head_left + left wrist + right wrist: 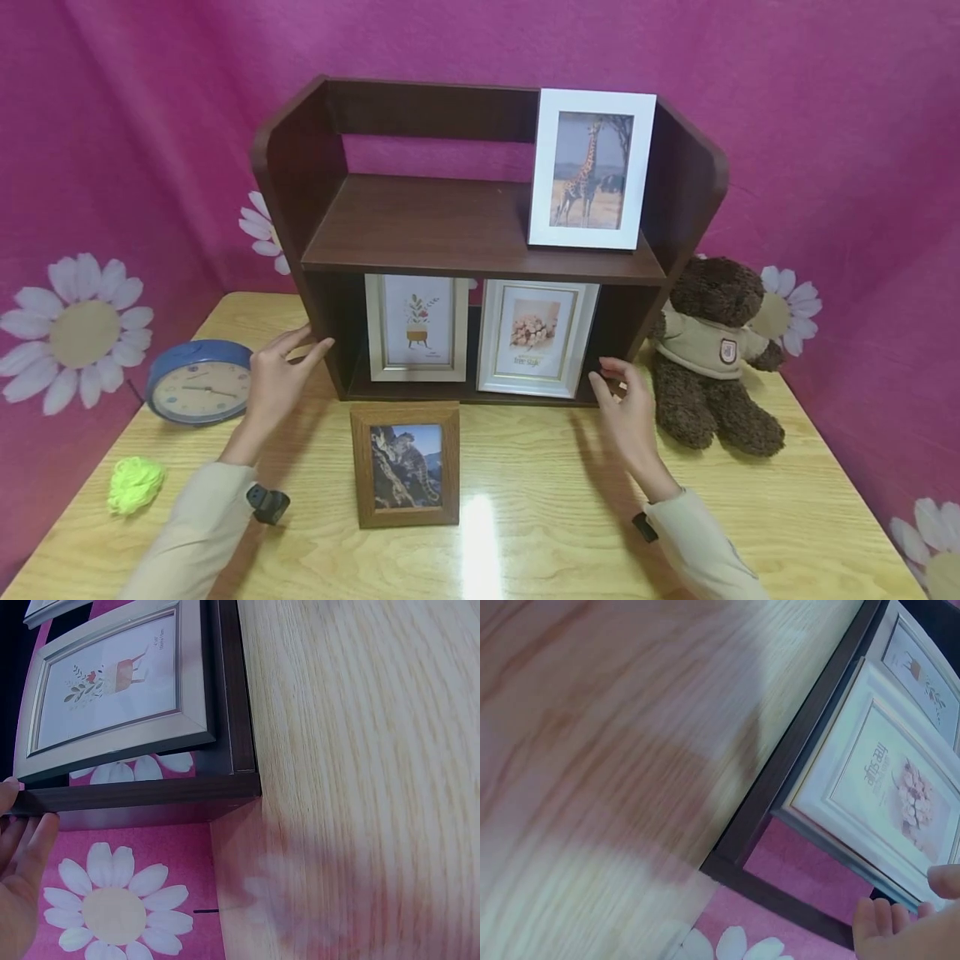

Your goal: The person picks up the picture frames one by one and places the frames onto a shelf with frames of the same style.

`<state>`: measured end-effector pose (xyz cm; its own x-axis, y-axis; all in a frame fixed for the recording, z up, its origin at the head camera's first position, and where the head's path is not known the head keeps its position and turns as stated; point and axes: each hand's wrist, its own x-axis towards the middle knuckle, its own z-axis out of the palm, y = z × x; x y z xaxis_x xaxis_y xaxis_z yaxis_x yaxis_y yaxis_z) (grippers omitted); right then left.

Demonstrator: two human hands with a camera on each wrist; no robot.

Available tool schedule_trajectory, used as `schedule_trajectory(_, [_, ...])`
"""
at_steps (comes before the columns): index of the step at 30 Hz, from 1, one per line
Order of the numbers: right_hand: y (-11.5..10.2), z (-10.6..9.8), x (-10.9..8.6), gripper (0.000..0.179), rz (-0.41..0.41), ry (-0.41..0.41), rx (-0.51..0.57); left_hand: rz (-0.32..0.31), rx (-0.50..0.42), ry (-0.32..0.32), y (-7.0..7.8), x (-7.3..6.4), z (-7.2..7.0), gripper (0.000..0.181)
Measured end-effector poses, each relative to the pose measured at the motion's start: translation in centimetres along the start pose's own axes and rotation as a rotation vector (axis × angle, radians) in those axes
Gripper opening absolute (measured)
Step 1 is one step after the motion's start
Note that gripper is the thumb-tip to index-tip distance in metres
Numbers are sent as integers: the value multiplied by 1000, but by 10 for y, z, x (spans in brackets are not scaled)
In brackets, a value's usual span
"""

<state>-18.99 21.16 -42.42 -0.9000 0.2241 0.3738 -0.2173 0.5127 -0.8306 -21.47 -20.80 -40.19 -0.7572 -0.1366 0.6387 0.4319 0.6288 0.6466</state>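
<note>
A dark brown two-tier shelf stands on the table. My left hand grips the front edge of its left side panel, thumb inside and fingers outside, as the left wrist view shows. In the lower tier lean a champagne-coloured picture frame with a potted-plant print and a white picture frame with a flower print. My right hand is by the white frame's right edge, fingers loosely bent and holding nothing. In the right wrist view its thumb overlaps that frame's edge.
A white giraffe picture frame stands on the upper tier. A wooden picture frame is before the shelf. Left are a blue round clock and a yellow-green mesh puff; right, a brown teddy bear. Pink flowered cloth hangs behind.
</note>
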Motion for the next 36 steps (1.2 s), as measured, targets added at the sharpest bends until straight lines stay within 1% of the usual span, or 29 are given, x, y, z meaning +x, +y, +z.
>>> schedule_trajectory(3, [2,-5,-2,25,-18,42,-22,-8,-9,-12,0,-1,2,32])
schedule_trajectory(6, [4,-10,-3,22,-38,66,-39,-20,-26,-18,0,-3,1,33])
schedule_trajectory(10, [4,-16,-1,19,-48,89,-61,-31,-51,-25,-1,-10,-4,30])
schedule_trajectory(14, [5,-21,3,19,-32,105,-78,-29,-66,-41,1,-18,-11,27])
schedule_trajectory(17, [7,-23,6,20,-15,117,-79,-49,-117,-71,3,-24,-16,26])
schedule_trajectory(20, [8,-23,10,25,5,135,-58,-82,-186,-104,8,-31,-20,26])
schedule_trajectory(21, [8,-23,10,26,10,141,-46,-92,-206,-116,10,-33,-21,26])
schedule_trajectory(24, [10,-23,13,31,18,156,-6,-109,-220,-154,16,-43,-24,26])
schedule_trajectory(25, [11,-23,14,31,16,160,0,-116,-221,-171,18,-47,-25,26])
schedule_trajectory(28, [15,-24,16,31,-4,163,22,-140,-261,-219,23,-59,-26,28])
schedule_trajectory(31, [17,-24,18,29,-34,178,46,-166,-340,-263,28,-72,-25,31])
schedule_trajectory(33, [16,-25,19,28,-52,195,67,-174,-385,-286,32,-80,-25,33])
schedule_trajectory(36, [5,-27,18,27,-60,205,82,-195,-424,-319,36,-91,-24,38])
